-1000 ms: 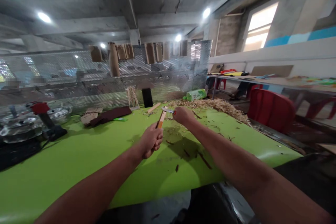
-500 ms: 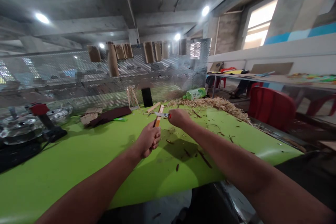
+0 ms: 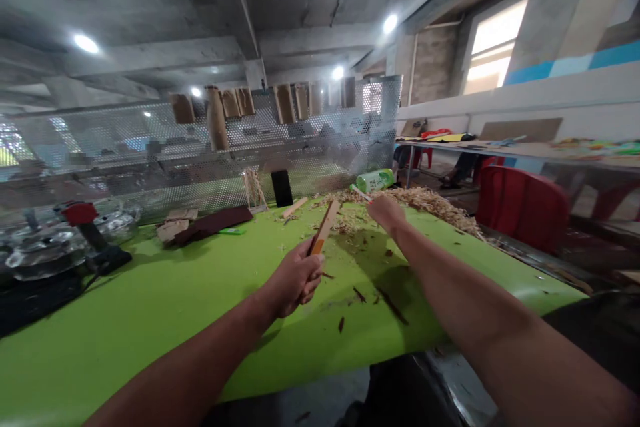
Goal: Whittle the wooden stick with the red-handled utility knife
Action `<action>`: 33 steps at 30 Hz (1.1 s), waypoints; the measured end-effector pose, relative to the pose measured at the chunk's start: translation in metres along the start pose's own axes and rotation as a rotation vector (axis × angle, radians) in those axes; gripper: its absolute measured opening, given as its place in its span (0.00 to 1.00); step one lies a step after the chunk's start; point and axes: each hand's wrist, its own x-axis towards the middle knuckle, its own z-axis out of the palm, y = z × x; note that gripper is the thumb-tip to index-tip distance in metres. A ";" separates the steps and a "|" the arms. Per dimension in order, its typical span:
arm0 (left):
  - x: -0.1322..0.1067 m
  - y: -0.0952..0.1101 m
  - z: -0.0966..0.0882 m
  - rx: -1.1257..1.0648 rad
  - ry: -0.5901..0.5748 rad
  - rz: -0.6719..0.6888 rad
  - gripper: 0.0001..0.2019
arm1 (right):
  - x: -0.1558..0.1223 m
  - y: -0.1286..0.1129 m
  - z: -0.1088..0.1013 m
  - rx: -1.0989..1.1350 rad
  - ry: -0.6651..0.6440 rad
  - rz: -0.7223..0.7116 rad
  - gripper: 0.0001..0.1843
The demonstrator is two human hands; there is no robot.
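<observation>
Left hand [image 3: 294,279] fingers wrap light, stiff wooden slat [image 3: 325,227], best held low; right hand [image 3: 387,212] fingers close on small knife [image 3: 361,193] near wood shavings [image 3: 425,201].

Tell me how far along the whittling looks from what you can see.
Done: a heap of wood shavings lies on the green table. In hand: the left hand grips a wooden stick, and the right hand holds a small knife away from it. Left: unclear, as the stick's intended shape isn't shown.
</observation>
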 end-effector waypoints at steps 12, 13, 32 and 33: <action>0.018 -0.004 -0.021 -0.035 0.124 0.058 0.28 | -0.067 -0.071 0.009 0.009 0.091 -0.480 0.19; 0.019 -0.005 -0.021 -0.028 0.125 0.061 0.27 | -0.070 -0.073 0.010 -0.008 0.095 -0.510 0.19; 0.012 0.011 -0.006 -0.017 0.177 -0.012 0.28 | -0.066 -0.074 0.008 -0.126 0.093 -0.549 0.18; 0.012 0.012 -0.006 -0.012 0.178 -0.019 0.28 | -0.065 -0.075 0.009 -0.123 0.096 -0.554 0.17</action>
